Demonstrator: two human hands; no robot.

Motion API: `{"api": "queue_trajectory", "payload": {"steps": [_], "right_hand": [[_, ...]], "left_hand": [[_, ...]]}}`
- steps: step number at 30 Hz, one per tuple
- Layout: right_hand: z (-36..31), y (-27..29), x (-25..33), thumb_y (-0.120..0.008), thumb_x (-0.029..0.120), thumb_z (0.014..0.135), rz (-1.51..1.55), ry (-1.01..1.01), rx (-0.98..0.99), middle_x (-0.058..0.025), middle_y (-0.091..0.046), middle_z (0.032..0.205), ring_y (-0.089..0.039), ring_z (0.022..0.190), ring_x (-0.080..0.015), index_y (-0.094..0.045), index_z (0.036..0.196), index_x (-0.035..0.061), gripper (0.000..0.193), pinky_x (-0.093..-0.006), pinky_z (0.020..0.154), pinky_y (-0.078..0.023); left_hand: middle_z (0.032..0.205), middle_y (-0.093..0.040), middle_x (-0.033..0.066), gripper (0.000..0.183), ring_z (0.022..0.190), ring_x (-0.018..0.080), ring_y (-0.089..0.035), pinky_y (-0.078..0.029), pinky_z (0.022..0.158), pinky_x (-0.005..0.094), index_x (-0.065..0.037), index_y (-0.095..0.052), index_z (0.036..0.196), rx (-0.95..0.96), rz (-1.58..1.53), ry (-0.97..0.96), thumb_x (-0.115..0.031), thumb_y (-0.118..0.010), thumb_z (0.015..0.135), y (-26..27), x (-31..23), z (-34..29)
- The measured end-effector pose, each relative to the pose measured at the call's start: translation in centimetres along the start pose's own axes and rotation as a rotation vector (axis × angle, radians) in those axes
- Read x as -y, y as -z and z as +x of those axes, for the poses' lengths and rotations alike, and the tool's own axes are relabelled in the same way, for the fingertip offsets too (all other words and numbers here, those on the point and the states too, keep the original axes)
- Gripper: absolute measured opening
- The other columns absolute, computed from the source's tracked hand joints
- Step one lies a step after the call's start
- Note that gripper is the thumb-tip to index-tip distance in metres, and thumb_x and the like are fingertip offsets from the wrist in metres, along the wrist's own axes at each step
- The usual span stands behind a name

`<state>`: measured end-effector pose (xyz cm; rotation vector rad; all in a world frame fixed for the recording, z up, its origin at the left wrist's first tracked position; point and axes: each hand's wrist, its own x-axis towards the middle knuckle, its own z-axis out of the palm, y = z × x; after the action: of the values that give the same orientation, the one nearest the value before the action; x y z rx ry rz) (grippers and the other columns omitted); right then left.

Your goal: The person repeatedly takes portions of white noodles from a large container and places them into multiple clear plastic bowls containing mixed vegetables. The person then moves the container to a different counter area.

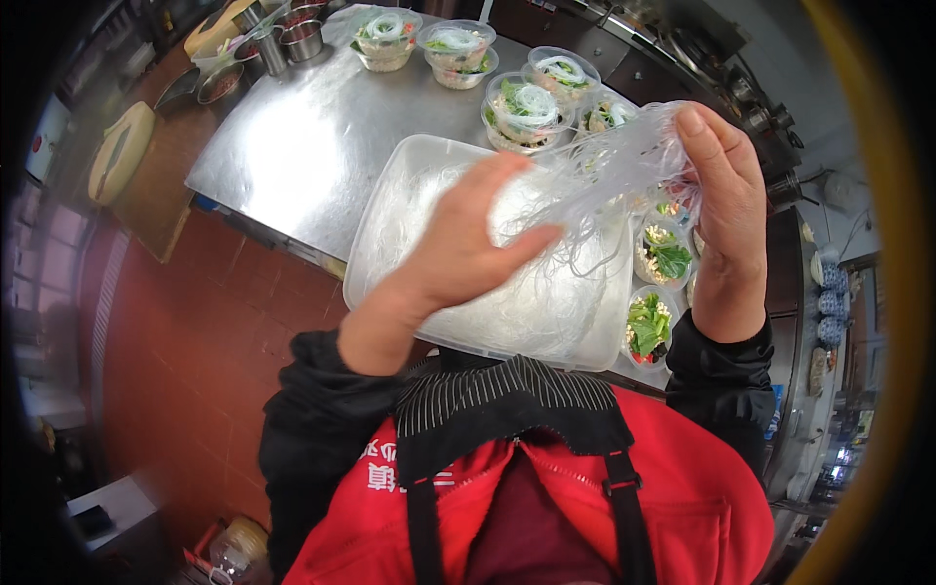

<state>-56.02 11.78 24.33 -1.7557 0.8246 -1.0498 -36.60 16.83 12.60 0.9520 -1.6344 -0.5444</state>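
Note:
My right hand is raised past the right side of a white plastic tub, fingers closed on a bunch of clear glass noodles. The strands stretch from it to the left and hang down over the tub. Above the tub's middle, my left hand has its thumb and fingers apart, near the loose strand ends; its fingertips are slightly blurred. More translucent noodles lie inside the tub. Beyond and right of it stand clear bowls, one topped with a coil of noodles over greens.
Bowls of greens and pale bits, one nearest me, line the tub's right side. More noodle-topped bowls stand on the steel table. Metal containers are at the far left, near a round board with a knife.

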Motion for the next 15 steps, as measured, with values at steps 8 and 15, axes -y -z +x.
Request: {"api": "queue_trajectory", "payload": {"steps": [8,15], "right_hand": [[-1.5,2.6,-0.1,-0.052,0.022,0.089,0.174,0.001,-0.162,0.0043,-0.056,0.072,-0.047,0.058,-0.0003,-0.06,0.089,0.0009,0.023,-0.0154,0.051,-0.036],[-2.1,3.4,-3.7,-0.05,0.025,0.09,0.147,-0.152,-0.126,0.0077,-0.049,0.066,-0.044,0.057,0.0007,-0.059,0.083,0.0038,0.024,-0.0152,0.05,-0.036]], "left_hand": [[0.104,-0.057,0.014,0.015,0.097,0.0306,-0.053,-0.043,0.081,0.0354,-0.002,-0.06,0.092,0.144,0.268,0.141,-0.01,-0.058,0.078,-2.2,4.2,-2.0],[0.124,-0.043,0.0193,0.054,0.118,0.0341,-0.039,-0.033,0.097,0.0385,-0.003,-0.048,0.117,0.234,0.197,0.411,-0.025,-0.067,0.071,2.0,2.3,-3.5]]}}
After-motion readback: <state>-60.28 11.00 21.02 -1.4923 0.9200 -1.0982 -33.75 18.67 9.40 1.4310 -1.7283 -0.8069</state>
